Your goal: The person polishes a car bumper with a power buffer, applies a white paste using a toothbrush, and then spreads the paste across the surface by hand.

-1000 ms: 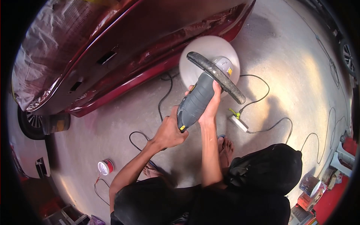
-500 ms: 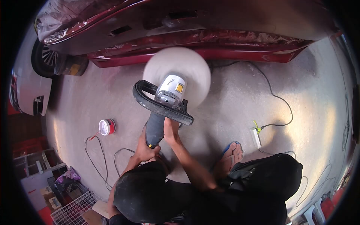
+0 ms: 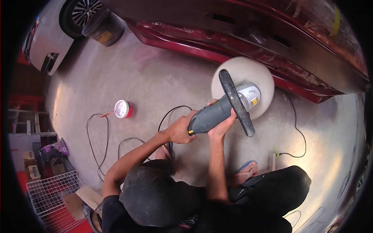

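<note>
A polisher point(image 3: 211, 115) with a grey body, a silver head and a black loop handle point(image 3: 235, 101) lies across the view, its head to the right. My left hand point(image 3: 182, 129) is wrapped round the rear end of the body. Closer to the head, my right hand point(image 3: 223, 126) grips the body from below, behind the loop handle. The round white pad point(image 3: 258, 70) is blurred and overlaps the lower edge of the dark red car panel point(image 3: 186, 43); whether they touch, I cannot tell.
A red and white tub point(image 3: 124, 109) stands on the floor at the left. A dark bucket point(image 3: 104, 29) is beside a wheel point(image 3: 83, 13). Black cables point(image 3: 297, 128) cross the floor. A white wire rack point(image 3: 52, 190) is at lower left.
The polisher has swung right with both hands, its body now slanting more toward horizontal. The view has turned, so the red car panel slopes down to the right.
</note>
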Demonstrator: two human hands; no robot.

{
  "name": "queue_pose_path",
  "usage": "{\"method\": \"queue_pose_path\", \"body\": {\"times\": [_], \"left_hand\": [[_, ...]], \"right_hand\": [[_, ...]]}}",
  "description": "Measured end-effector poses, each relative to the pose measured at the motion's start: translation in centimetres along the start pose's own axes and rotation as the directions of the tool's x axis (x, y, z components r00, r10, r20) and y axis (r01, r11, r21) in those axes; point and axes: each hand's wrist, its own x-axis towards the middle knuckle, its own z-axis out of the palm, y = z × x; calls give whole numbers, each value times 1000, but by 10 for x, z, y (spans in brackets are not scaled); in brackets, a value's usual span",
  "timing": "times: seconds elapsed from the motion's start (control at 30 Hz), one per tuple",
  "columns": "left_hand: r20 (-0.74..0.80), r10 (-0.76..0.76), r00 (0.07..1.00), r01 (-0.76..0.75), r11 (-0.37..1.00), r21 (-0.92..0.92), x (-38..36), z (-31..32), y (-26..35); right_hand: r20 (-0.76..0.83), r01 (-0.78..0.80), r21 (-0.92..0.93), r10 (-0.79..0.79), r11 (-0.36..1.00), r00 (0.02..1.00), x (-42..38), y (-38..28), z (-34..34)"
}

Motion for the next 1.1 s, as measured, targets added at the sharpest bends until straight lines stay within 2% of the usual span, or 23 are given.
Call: {"method": "queue_pose_path", "body": {"times": [0.2, 0.23, 0.33, 0.4, 0.47, 0.57, 0.6, 0.73, 0.77, 0.87, 0.93, 1.07, 1.1], "left_hand": [[-217, 102, 971, -125, 988, -92, -34, -29, -63], [-220, 70, 973, -101, 987, -129, -38, -34, -77], [-226, -34, 974, -15, 977, -212, -59, -56, -103], [-314, -21, 949, -46, 978, -205, -72, -69, -121], [-390, -28, 921, -53, 980, -194, -85, -81, -139], [-529, 45, 848, -94, 993, -66, -100, -92, -171], [-535, 20, 845, -87, 991, -101, -102, -95, -176], [-515, -43, 856, -58, 982, -179, -101, -102, -179], [-491, -41, 870, -59, 980, -188, -95, -98, -180], [-367, 7, 930, -74, 983, -170, -76, -85, -167], [-252, 0, 968, -36, 990, -138, -59, -73, -146], [-87, 70, 994, -73, 997, -30, -25, -60, -109], [-69, 83, 994, -85, 996, -26, -18, -55, -107]], "right_hand": [[33, -50, -172, 57, 984, 998, -8, 67, 40], [96, -31, -176, 49, 984, 994, -7, 81, 43], [137, -33, -226, 66, 973, 988, -9, 126, 59], [171, -65, -241, 108, 968, 979, -11, 154, 74], [174, -35, -287, 88, 957, 981, -6, 193, 81], [191, 37, -397, 43, 917, 981, 12, 267, 75], [222, 27, -390, 66, 921, 973, 11, 277, 81], [349, -96, -248, 181, 964, 919, -10, 243, 109], [378, -92, -289, 202, 953, 903, -8, 234, 103], [437, -71, -166, 138, 984, 889, -2, 197, 72], [286, -10, -165, 57, 986, 957, -7, 162, 61], [163, 64, -1, -62, 998, 985, 4, 112, 21], [113, 88, -42, -83, 995, 990, 5, 102, 21]]}}
